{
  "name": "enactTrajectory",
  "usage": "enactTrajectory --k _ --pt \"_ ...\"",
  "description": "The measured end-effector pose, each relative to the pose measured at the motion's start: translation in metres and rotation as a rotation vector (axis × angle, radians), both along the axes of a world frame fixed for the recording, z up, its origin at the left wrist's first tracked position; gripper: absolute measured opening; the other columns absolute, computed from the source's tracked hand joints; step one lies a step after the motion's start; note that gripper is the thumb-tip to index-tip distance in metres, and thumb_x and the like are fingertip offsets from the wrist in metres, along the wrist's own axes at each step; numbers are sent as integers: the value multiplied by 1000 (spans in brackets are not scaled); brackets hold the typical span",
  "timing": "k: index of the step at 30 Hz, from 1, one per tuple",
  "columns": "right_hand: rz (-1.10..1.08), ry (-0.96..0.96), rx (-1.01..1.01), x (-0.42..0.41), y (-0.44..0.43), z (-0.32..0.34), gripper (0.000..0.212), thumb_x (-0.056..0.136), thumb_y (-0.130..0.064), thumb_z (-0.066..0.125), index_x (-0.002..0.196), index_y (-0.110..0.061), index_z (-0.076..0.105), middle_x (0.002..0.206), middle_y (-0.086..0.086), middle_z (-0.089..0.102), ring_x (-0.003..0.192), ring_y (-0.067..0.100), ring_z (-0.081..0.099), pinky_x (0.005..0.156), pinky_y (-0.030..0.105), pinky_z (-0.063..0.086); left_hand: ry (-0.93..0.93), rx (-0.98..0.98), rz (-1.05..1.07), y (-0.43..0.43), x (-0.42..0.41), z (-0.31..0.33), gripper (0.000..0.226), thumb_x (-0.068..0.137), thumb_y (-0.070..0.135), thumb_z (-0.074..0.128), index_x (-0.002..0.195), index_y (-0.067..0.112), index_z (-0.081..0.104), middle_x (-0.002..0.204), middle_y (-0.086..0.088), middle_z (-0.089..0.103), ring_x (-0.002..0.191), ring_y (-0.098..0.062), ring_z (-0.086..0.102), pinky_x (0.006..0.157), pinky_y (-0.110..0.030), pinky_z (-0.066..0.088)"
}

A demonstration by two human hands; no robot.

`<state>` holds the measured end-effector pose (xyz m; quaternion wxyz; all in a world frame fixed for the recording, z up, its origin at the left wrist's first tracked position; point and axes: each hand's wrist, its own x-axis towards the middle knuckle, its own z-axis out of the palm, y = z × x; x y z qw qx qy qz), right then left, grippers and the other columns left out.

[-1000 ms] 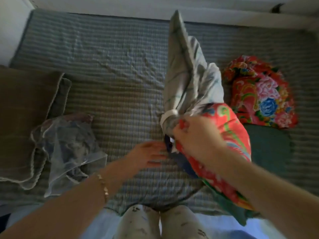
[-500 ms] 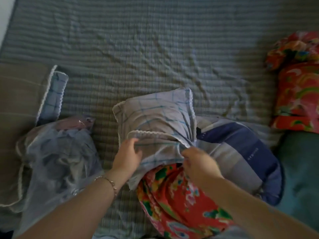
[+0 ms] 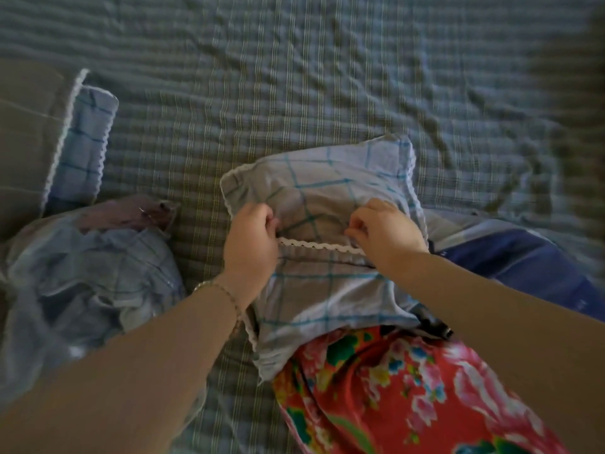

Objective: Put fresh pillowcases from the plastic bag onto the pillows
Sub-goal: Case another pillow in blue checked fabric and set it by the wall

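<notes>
A light blue checked pillowcase (image 3: 327, 290) with white zigzag trim lies bunched over the top of a red floral pillow (image 3: 409, 394) in the middle of the bed. My left hand (image 3: 252, 244) grips the trimmed edge at its left end. My right hand (image 3: 383, 234) pinches the same trimmed edge at its right end. The floral pillow's lower part sticks out below the case. A clear plastic bag (image 3: 82, 283) holding more blue checked cloth lies to the left.
A grey-green striped bedsheet (image 3: 294, 93) covers the bed. A brown pillow (image 3: 26, 142) with a blue checked, trimmed flap (image 3: 85, 149) lies at the far left. A blue and grey striped cloth (image 3: 523, 267) lies to the right under my right arm.
The pillow came down from upright onto the bed. Both hands moved onto the pillowcase's trimmed edge and have spread apart along it; the case covers more of the floral pillow.
</notes>
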<state>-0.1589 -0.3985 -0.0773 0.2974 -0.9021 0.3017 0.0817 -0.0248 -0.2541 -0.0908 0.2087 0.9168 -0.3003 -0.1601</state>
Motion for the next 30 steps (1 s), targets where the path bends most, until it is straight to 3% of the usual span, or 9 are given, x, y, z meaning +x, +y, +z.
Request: enactTrajectory --k 4,9,12,16,18,22,25,27,30 --pt "-5 -241 166 -39 1 30 14 87 -18 61 77 -9 63 75 -1 56 74 10 49 63 19 30 35 -292 -83 32 -23 29 15 94 9 46 81 4 51 67 5 49 56 -8 45 56 -12 36" --pt "342 39 170 -83 38 47 17 91 -31 49 86 -21 61 81 -7 59 82 7 54 63 17 28 207 196 -346 62 -37 16 12 97 20 42 99 14 53 77 -1 65 70 -21 63 57 -28 46" --pt "109 170 207 -77 37 26 14 93 -27 51 92 -18 62 92 -1 60 93 19 56 66 24 27 -21 125 -461 59 -58 16 22 92 28 46 94 14 62 88 -5 63 77 -25 62 62 -33 50" --pt "-102 -78 -47 -76 40 6 23 84 -28 53 80 -9 65 80 9 62 80 34 59 69 36 44 -76 310 -642 62 -96 19 48 87 55 42 104 16 62 107 -4 58 93 -23 60 69 -33 53" --pt "21 -120 -117 -82 49 7 34 80 -42 50 88 -13 64 84 7 61 82 32 59 72 38 47 46 375 -568 62 -108 18 33 94 43 42 101 16 59 105 1 54 100 -20 55 78 -30 47" --pt "419 -10 -218 -103 49 6 74 51 -65 66 110 -19 60 109 8 59 100 27 55 88 40 47 419 -71 -197 59 -130 43 24 98 29 36 78 24 48 74 12 49 77 -9 50 67 -22 34" --pt "480 -87 -239 -113 41 4 40 41 -39 76 76 -20 67 92 6 65 86 28 65 85 36 48 621 -170 -135 60 -142 68 33 93 42 27 80 17 46 63 4 47 62 -19 50 53 -27 34" --pt "539 -149 -228 -121 39 7 23 48 -36 63 63 -19 60 69 -1 62 67 23 64 77 32 44 661 -39 -322 58 -142 75 32 88 52 36 90 22 45 68 9 49 58 -12 50 54 -25 36" --pt "351 -80 -246 -139 36 21 44 29 -29 83 61 -16 56 56 -1 56 49 23 59 44 26 45 410 457 -644 55 -135 69 61 82 57 56 127 21 36 123 10 44 98 -12 57 78 -25 47"
